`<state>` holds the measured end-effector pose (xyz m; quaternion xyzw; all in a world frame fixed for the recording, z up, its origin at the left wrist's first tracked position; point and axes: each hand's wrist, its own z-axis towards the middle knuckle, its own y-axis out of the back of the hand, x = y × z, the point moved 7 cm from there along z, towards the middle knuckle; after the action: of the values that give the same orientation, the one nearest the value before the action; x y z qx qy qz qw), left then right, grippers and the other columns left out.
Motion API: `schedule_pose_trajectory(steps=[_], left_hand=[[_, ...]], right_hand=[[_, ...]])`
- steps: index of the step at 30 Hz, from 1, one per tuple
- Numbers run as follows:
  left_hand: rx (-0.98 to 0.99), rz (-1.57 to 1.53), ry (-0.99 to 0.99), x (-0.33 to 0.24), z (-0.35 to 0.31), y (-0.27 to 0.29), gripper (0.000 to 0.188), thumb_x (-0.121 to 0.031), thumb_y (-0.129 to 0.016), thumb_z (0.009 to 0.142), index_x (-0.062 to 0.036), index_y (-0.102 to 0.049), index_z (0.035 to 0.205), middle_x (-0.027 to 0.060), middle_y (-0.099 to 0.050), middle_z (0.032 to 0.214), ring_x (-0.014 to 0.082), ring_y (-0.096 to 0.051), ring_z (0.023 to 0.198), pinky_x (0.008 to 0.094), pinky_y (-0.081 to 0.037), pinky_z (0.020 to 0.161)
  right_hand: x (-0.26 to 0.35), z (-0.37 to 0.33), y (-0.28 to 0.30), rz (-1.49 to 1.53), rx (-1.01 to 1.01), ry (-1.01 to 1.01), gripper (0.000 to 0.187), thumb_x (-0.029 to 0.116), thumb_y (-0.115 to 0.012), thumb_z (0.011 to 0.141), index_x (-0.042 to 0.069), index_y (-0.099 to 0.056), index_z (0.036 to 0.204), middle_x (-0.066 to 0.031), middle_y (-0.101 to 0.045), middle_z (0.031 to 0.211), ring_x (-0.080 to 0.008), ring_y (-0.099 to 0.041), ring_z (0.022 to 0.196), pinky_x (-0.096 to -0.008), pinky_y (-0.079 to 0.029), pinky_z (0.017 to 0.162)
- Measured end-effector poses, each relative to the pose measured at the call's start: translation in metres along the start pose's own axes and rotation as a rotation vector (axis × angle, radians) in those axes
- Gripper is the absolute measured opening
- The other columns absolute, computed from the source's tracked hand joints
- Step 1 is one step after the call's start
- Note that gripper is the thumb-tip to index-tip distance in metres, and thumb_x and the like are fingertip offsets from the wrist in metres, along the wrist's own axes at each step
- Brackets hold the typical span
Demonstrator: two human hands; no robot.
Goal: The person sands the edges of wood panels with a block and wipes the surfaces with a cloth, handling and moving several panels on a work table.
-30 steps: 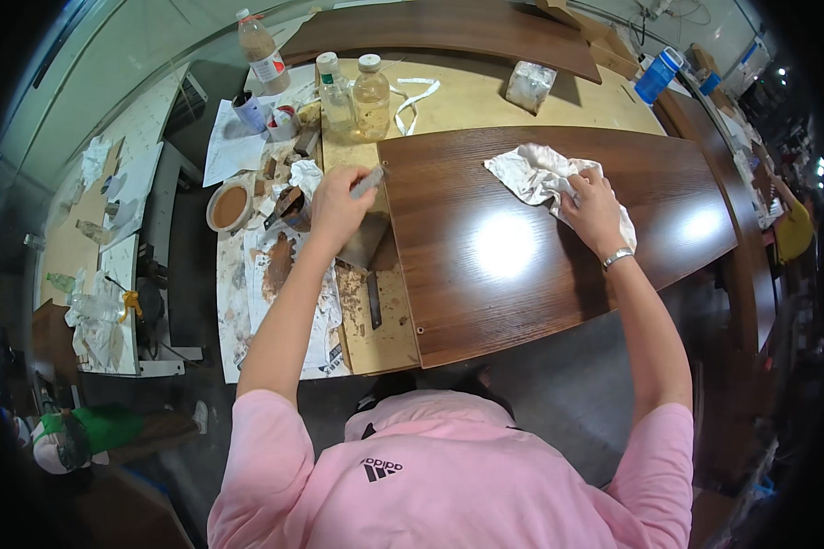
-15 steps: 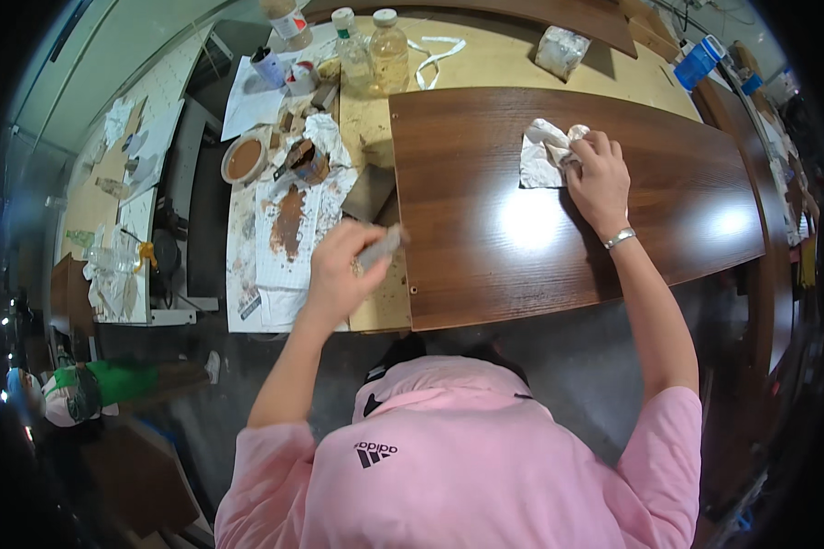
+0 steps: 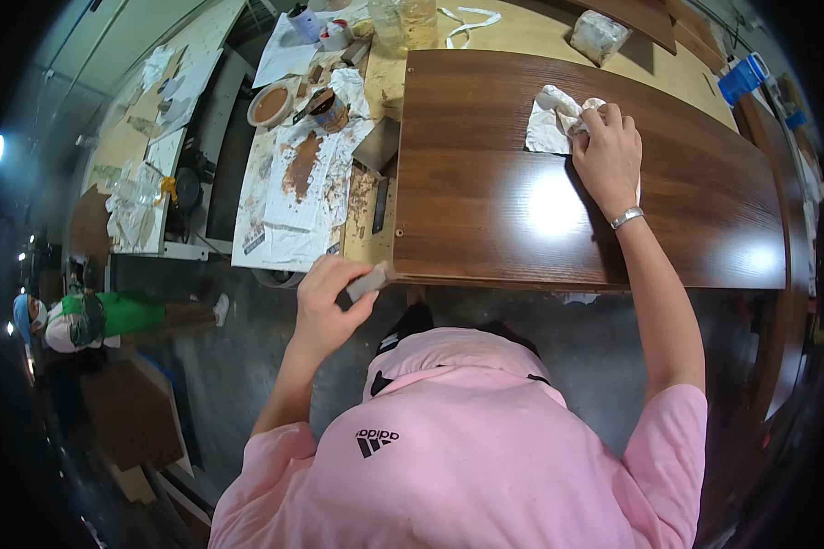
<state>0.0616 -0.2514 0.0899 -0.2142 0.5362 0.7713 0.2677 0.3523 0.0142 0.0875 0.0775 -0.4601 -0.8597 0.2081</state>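
A brown wood-grain panel [image 3: 485,183] lies flat on the table. My right hand [image 3: 609,156] rests on its far middle part, fingers curled closed on a crumpled white cloth [image 3: 551,123] that is spread partly on the surface. At the panel's near left corner, my left hand [image 3: 328,297] pinches a small grey block [image 3: 368,283] between thumb and fingers. The block's tip is at or very near that corner; whether it touches cannot be told. Left of the panel, a brown-smeared white sheet [image 3: 288,215] lies on the table.
Beyond the sheet stand a tub of brown paste [image 3: 270,106] and an open can [image 3: 328,112]. A dark flat piece [image 3: 377,145] lies beside the panel. Bottles [image 3: 419,26] and a wrapped white bundle [image 3: 599,37] are at the back. Another person [image 3: 110,316] is far left.
My left hand has moved toward me with the grey block, from beside the panel's left edge to its near corner. The right hand stays on the cloth. The view has shifted.
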Motion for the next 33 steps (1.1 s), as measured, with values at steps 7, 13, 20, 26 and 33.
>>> schedule_pose_trajectory(steps=[7,13,20,26,33], left_hand=[[-0.039,-0.097,0.195,-0.036,-0.031,-0.010,0.030,0.004,-0.075,0.068,0.0005,-0.068,0.097,0.0107,-0.066,0.088,0.0223,-0.064,0.079,0.0301,-0.052,0.070],[-0.113,-0.534,0.326,-0.059,0.007,-0.029,0.032,0.007,-0.068,0.083,0.0042,-0.064,0.115,0.0065,-0.066,0.102,0.0136,-0.064,0.090,0.0268,-0.051,0.082],[0.004,-1.306,0.408,-0.067,0.081,-0.080,0.049,-0.011,-0.068,0.090,0.0053,-0.053,0.134,0.0143,-0.061,0.132,0.0206,-0.057,0.122,0.0376,-0.041,0.107],[0.305,-1.548,0.311,-0.103,0.128,-0.119,0.054,-0.009,-0.070,0.090,0.0030,-0.051,0.139,0.0103,-0.059,0.135,0.0159,-0.059,0.118,0.0335,-0.047,0.100],[0.076,-0.090,-0.296,-0.114,0.210,-0.130,0.047,-0.026,-0.072,0.086,-0.0133,-0.064,0.130,0.0208,-0.051,0.142,0.0392,-0.045,0.133,0.0460,-0.037,0.110]], right_hand=[[0.002,-0.003,0.003,0.140,-0.028,0.042,0.017,0.018,-0.066,0.078,0.009,-0.069,0.092,-0.0113,-0.062,0.099,-0.0321,-0.058,0.091,-0.0442,-0.048,0.079],[0.014,-0.013,0.014,0.417,0.005,0.037,0.022,0.031,-0.070,0.083,0.010,-0.073,0.078,-0.0069,-0.064,0.093,-0.0300,-0.058,0.085,-0.0423,-0.047,0.080],[0.039,-0.026,0.059,1.063,0.232,0.022,0.021,0.019,-0.065,0.088,0.007,-0.077,0.100,-0.0114,-0.066,0.123,-0.0268,-0.057,0.115,-0.0389,-0.045,0.098],[0.048,-0.054,0.070,2.117,0.808,-0.473,0.032,0.019,-0.062,0.098,-0.006,-0.066,0.118,-0.0111,-0.070,0.104,-0.0164,-0.066,0.093,-0.0307,-0.054,0.081],[-0.033,-0.061,0.058,2.024,0.397,-0.776,0.023,0.010,-0.068,0.091,-0.004,-0.066,0.109,-0.0087,-0.068,0.097,-0.0141,-0.065,0.085,-0.0291,-0.056,0.075]])
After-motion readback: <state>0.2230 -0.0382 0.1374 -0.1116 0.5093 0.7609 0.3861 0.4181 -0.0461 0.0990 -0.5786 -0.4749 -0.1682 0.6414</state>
